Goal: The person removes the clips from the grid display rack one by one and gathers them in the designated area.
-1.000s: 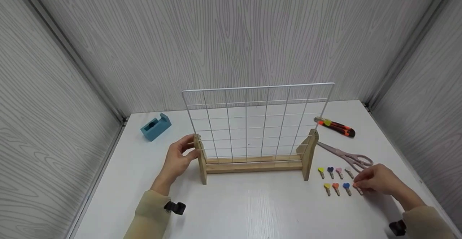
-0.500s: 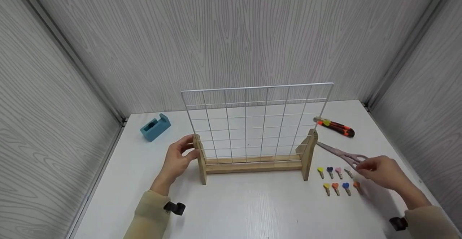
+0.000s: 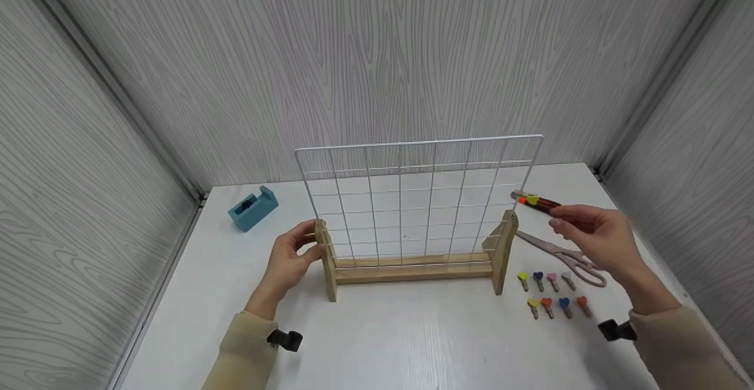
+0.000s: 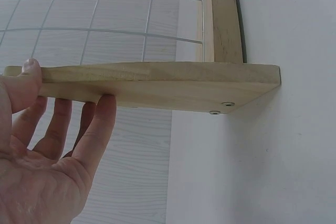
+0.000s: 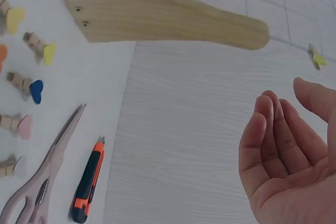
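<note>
My left hand (image 3: 291, 254) holds the left upright of a wooden stand (image 3: 412, 272); in the left wrist view its thumb lies over the edge of the wooden side panel (image 4: 157, 85) and its fingertips touch the outer face. A white wire grid (image 3: 402, 195) stands upright in this base. Beyond the right upright, my right hand (image 3: 601, 240) is raised with loosely bent fingers and nothing between them. Nearest to it, a mini clothespin with a yellow heart (image 5: 317, 59) is attached to the grid's right edge.
Mini clothespins with coloured hearts (image 3: 564, 304) lie in two rows on the white table at the right. Behind them are pink scissors (image 3: 568, 254) and an orange-and-black utility knife (image 3: 543, 202), partly hidden by my hand. A blue tape dispenser (image 3: 254, 208) sits back left.
My right hand has left the orange-heart clothespin at the end of the front row, which stays on the table, and moved up past the scissors toward the grid. The left hand keeps its hold.
</note>
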A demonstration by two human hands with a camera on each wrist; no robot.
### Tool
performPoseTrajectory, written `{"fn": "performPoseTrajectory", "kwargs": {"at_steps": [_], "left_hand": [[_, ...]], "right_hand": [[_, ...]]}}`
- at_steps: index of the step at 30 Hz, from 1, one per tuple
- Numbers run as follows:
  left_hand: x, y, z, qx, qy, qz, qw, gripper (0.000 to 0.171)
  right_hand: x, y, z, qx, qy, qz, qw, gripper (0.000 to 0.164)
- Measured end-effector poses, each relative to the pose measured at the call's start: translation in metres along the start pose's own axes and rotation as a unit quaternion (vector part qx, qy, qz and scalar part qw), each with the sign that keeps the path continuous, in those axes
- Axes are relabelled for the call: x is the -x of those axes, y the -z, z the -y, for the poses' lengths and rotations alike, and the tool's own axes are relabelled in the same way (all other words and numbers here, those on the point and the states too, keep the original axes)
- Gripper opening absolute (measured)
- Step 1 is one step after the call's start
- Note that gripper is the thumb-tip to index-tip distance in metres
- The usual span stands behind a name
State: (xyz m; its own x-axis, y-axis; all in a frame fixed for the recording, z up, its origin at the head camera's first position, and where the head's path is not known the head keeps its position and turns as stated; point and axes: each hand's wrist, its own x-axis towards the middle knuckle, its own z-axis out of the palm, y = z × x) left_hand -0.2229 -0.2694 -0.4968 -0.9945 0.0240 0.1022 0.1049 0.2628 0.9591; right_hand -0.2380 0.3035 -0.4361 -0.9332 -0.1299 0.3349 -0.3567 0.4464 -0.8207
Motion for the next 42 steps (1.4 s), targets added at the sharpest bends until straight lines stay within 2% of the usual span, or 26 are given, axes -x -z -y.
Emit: {"fn": "performPoseTrajectory", "kwargs": {"at_steps": [7, 13, 20, 23, 27, 30, 36, 42], "left_hand": [[0.0, -0.001, -0.003, -0.008, 0.002, 0.0, 1.0, 0.053], [0.0, -0.001, -0.006, -0.011, 0.0, 0.004, 0.9999, 0.052], [-0.001, 0.0, -0.005, -0.008, 0.002, 0.007, 0.9999, 0.053], [-0.001, 0.0, -0.005, -0.012, 0.0, 0.005, 0.9999, 0.053], [0.0, 0.0, -0.004, -0.013, 0.0, 0.003, 0.9999, 0.055], [0.001, 0.001, -0.005, -0.011, 0.001, 0.003, 0.9999, 0.055], [0.001, 0.001, -0.005, -0.008, 0.001, 0.0, 1.0, 0.053], [0.001, 0.001, -0.003, -0.01, 0.007, 0.001, 0.9999, 0.056]], "right_hand": [[-0.018, -0.022, 0.019, -0.047, 0.036, -0.053, 0.997, 0.023], [-0.024, -0.034, 0.025, -0.094, 0.052, -0.07, 0.992, 0.021], [-0.027, -0.037, 0.022, -0.179, 0.123, -0.067, 0.974, 0.017], [-0.027, -0.034, 0.021, -0.153, 0.139, -0.082, 0.975, 0.016], [-0.026, -0.027, 0.017, -0.083, 0.136, -0.106, 0.981, 0.018], [-0.022, -0.021, 0.013, -0.06, 0.135, -0.107, 0.983, 0.02], [-0.012, -0.01, 0.008, -0.012, 0.094, -0.114, 0.989, 0.025], [0.0, 0.0, -0.007, 0.004, 0.05, -0.12, 0.991, 0.017]]}}
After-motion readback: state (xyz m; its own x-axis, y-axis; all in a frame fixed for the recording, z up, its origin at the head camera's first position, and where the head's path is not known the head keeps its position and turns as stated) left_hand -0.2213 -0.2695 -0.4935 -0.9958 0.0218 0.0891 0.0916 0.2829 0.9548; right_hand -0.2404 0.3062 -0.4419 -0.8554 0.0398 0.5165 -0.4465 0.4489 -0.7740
